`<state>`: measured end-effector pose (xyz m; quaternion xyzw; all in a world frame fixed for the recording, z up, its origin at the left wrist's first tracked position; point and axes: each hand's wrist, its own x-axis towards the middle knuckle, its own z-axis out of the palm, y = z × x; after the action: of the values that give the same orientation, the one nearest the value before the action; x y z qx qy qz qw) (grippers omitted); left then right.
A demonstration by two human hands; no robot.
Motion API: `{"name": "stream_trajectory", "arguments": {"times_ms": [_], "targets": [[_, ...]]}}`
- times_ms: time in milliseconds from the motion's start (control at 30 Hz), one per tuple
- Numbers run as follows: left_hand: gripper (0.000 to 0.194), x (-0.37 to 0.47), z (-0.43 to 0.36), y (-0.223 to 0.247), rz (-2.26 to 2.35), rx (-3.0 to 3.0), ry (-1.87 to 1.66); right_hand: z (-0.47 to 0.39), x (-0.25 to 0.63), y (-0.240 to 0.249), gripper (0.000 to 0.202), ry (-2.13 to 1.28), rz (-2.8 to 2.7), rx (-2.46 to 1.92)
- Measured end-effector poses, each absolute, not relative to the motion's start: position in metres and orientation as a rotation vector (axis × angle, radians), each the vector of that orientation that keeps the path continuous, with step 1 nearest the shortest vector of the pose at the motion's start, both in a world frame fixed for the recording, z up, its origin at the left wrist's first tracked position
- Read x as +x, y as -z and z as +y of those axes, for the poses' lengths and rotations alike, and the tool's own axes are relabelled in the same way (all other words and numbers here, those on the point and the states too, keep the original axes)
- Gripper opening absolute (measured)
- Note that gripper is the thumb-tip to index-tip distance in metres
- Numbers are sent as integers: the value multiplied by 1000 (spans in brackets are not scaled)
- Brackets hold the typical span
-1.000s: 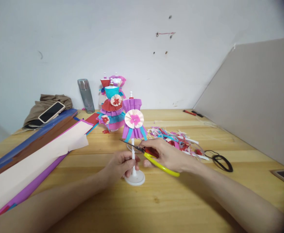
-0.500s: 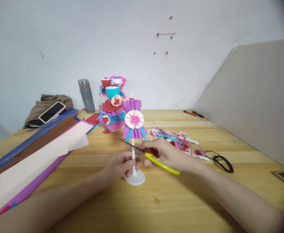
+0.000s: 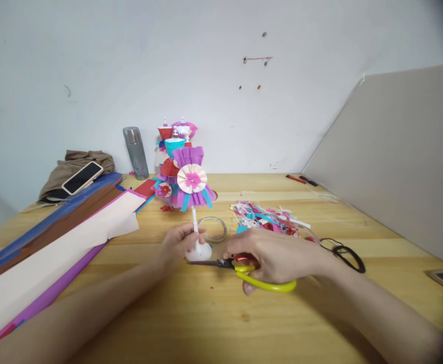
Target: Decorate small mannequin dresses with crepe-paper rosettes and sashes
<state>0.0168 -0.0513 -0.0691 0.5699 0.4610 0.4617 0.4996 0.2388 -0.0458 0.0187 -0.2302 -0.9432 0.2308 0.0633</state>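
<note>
Clearly, paper sheets (image 3: 62, 247) lie at nine o'clock from the dress stand (image 3: 191, 177), and a flask (image 3: 137, 156) stands at eleven. The left hand (image 3: 178, 246) has its fingers pinched on the white post of this stand, which leans toward eleven o'clock. By its base are the scissors (image 3: 264, 284), blades pointing to nine; the right hand (image 3: 272, 255) has fingers curled around the handles. Paper scraps (image 3: 262, 217) lie toward two.

Table (image 3: 206, 318) btwn forearms (image 3: 103, 308) passable — scissors (image 3: 268, 284) & dress stand (image 3: 192, 179) block fwd, scrap pile (image 3: 261, 217) back R.
</note>
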Motion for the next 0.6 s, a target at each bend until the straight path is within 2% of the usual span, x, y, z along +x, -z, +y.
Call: {"name": "stream_trajectory", "arguments": {"times_ms": [100, 200, 433, 600], "targets": [[34, 8, -41, 70, 1208, 1457, -1188, -47, 237, -13, 14, -766, -3024, -589], [32, 3, -36, 73, 1252, 1513, -1206, -46, 230, 2, 14, -678, -3093, -572], [29, 4, -38, 78, 1263, 1552, -1177, -54, 216, 21, 37, -301, -3104, -889], [29, 4, -37, 78, 1264, 1552, -1187, -61, 211, 24, 35, -237, -3075, -981]]}}
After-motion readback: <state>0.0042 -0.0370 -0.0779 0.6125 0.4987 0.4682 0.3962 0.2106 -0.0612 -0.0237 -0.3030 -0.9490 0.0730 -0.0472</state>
